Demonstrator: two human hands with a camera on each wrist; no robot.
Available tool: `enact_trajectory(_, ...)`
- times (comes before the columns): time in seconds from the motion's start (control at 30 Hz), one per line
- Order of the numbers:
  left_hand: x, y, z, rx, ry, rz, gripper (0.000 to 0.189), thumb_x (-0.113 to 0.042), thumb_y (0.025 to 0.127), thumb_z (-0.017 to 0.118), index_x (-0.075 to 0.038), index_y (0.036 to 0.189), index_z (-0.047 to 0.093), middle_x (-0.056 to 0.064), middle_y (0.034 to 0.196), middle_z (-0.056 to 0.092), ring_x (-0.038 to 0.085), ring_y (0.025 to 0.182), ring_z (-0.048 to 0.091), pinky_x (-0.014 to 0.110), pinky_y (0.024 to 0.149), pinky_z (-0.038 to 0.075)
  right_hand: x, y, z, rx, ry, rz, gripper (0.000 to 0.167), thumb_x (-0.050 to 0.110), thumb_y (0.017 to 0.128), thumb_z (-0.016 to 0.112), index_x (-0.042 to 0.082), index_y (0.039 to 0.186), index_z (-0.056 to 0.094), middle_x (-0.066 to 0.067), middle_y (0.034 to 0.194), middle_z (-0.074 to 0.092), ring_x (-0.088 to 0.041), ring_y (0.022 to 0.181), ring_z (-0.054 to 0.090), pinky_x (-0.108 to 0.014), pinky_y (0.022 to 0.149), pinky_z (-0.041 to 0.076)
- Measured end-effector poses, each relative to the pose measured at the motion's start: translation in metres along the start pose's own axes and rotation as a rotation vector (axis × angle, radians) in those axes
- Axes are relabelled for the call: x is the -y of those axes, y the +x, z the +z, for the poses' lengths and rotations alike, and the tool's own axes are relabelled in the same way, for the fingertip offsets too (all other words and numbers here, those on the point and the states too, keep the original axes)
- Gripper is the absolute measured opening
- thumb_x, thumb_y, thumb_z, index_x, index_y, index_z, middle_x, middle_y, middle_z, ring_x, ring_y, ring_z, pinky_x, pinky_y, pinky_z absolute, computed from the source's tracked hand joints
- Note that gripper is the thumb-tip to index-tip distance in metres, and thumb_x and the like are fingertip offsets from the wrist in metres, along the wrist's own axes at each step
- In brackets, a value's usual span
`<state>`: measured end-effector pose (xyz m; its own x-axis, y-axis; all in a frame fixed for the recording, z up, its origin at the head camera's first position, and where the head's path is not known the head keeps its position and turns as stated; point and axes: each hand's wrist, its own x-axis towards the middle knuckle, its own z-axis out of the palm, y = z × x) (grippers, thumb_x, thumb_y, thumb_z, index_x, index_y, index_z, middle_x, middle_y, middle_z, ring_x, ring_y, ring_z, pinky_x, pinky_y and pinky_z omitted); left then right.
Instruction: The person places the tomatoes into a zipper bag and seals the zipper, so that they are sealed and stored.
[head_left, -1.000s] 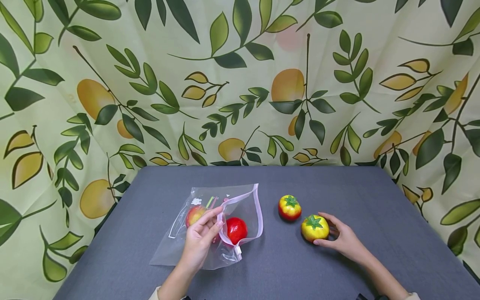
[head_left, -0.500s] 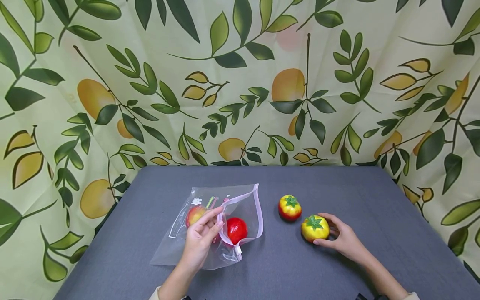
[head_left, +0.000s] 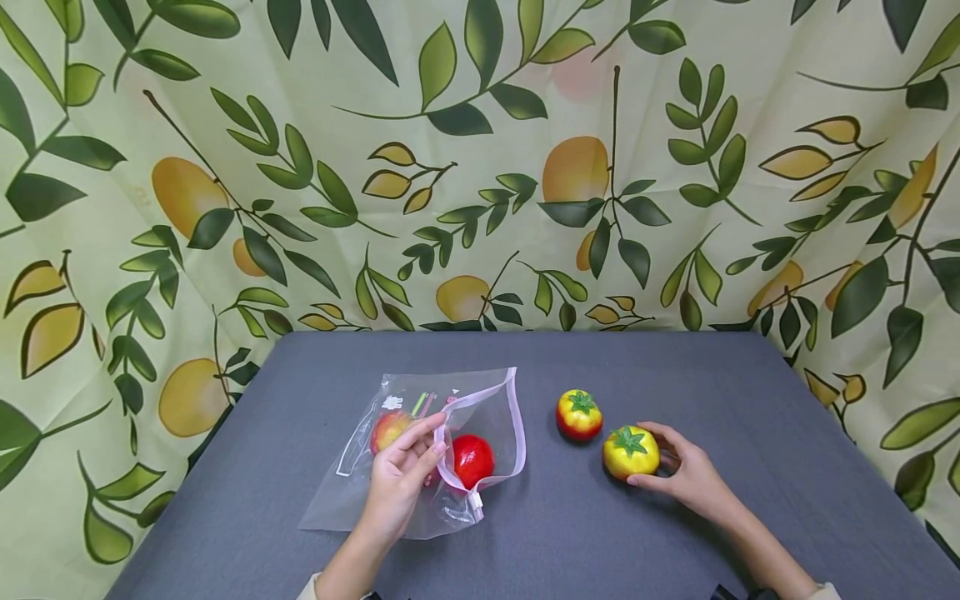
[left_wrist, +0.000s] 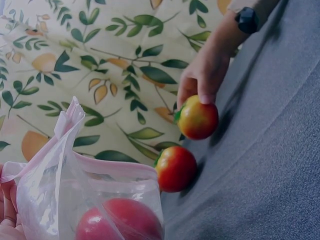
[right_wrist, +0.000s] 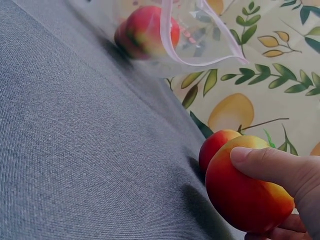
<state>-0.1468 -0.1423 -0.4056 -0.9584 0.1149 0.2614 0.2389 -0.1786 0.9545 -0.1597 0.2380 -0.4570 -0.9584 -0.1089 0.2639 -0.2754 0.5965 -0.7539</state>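
My left hand pinches the lilac-edged opening of a clear zip bag, holding its mouth apart toward the right. Inside the bag lie a shiny red fruit near the mouth and a yellow-red one deeper in, partly behind my fingers. To the right, my right hand grips a yellow-and-red toy tomato with a green leafy top, thumb on the near side and fingers behind. In the right wrist view its red underside shows, with a dark shadow on the cloth beside it.
A second yellow-red tomato rests between the bag and my right hand, slightly farther back. Grey cloth covers the table. Behind it hangs a curtain printed with leaves and fruit. A white slider sits at the bag's near corner.
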Motion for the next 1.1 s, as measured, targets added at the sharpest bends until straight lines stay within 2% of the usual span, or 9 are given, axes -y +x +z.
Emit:
enact_trajectory(0.43, 0.001, 0.0, -0.001, -0.002, 0.008, -0.011, 0.036, 0.002, 0.091, 0.055, 0.006, 0.127, 0.055, -0.013, 0.108, 0.062, 0.0, 0.087, 0.058, 0.009, 0.066, 0.048, 0.003, 0.003, -0.001, -0.009, 0.005, -0.024, 0.072, 0.012, 0.065, 0.088, -0.004, 0.126, 0.053, -0.022, 0.117, 0.062, 0.023, 0.097, 0.045, 0.0, 0.081, 0.043)
enact_trajectory(0.7, 0.001, 0.0, 0.0, 0.002, 0.003, -0.006, 0.037, 0.003, 0.091, 0.056, 0.009, 0.127, 0.052, -0.012, 0.108, 0.061, 0.0, 0.088, 0.058, 0.009, 0.069, 0.05, 0.01, 0.005, -0.004, 0.002, -0.017, 0.006, 0.073, 0.016, 0.066, 0.088, -0.001, 0.128, 0.053, -0.021, 0.121, 0.062, 0.023, 0.097, 0.043, -0.003, 0.081, 0.045)
enact_trajectory(0.87, 0.001, 0.001, 0.0, 0.002, -0.003, 0.0, 0.037, 0.003, 0.091, 0.056, 0.01, 0.127, 0.053, -0.012, 0.107, 0.062, 0.0, 0.087, 0.058, 0.009, 0.067, 0.049, 0.013, 0.006, -0.004, 0.009, -0.019, 0.017, 0.073, 0.018, 0.067, 0.087, 0.002, 0.129, 0.053, -0.02, 0.123, 0.062, 0.023, 0.097, 0.043, -0.005, 0.081, 0.046)
enact_trajectory(1.1, 0.001, 0.001, 0.0, 0.004, -0.016, 0.002, 0.036, 0.004, 0.091, 0.056, 0.007, 0.126, 0.054, -0.011, 0.11, 0.062, 0.0, 0.091, 0.06, 0.009, 0.073, 0.052, 0.016, 0.007, -0.004, 0.014, -0.008, 0.011, 0.073, 0.018, 0.067, 0.087, 0.003, 0.13, 0.053, -0.019, 0.123, 0.061, 0.023, 0.098, 0.043, -0.005, 0.081, 0.047)
